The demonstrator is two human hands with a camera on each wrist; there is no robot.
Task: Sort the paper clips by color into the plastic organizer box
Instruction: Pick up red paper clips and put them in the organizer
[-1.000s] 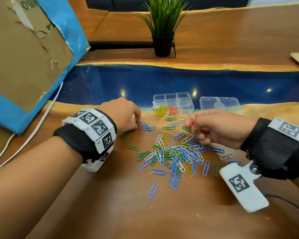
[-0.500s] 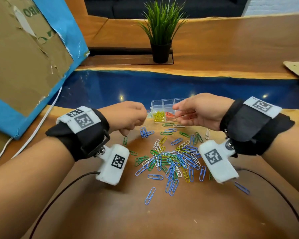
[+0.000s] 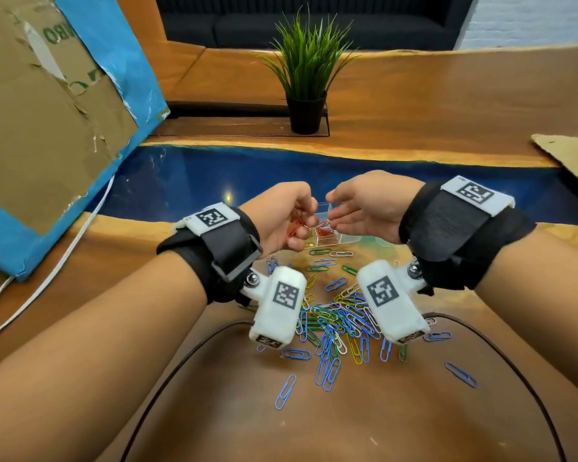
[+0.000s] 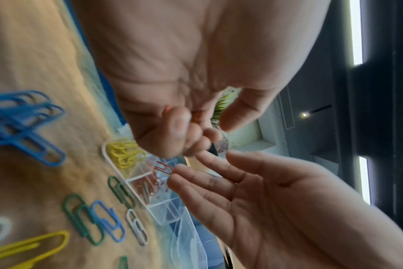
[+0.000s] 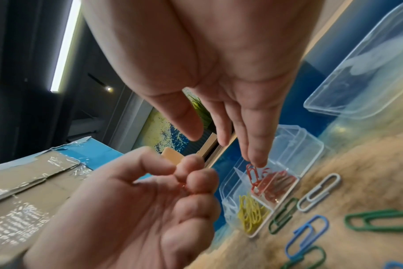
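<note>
The clear organizer box (image 3: pixel 344 240) stands beyond a loose pile of paper clips (image 3: pixel 341 318) of mixed colors. It holds yellow clips (image 5: pixel 251 216) in one near compartment and red clips (image 5: pixel 276 185) in the one beside it. My left hand (image 3: pixel 302 218) hovers at the box's left, fingers curled round a few red clips (image 3: pixel 293 225). My right hand (image 3: pixel 332 211) is above the box with straight fingers. One red clip (image 5: pixel 252 174) hangs just under those fingertips (image 5: pixel 257 162), over the red compartment; it shows again as the red clip (image 4: pixel 163 167).
The box's clear lid (image 5: pixel 368 63) lies to its right. A potted plant (image 3: pixel 306 81) stands far back, a torn cardboard box with blue covering (image 3: pixel 47 128) leans at left above a white cable (image 3: pixel 64 245). A cardboard piece (image 3: pixel 574 151) lies at right.
Both hands rose from the pile and came together over the box. The right hand, earlier pinching a red clip, now has straight fingers. The left hand turned toward the right hand.
</note>
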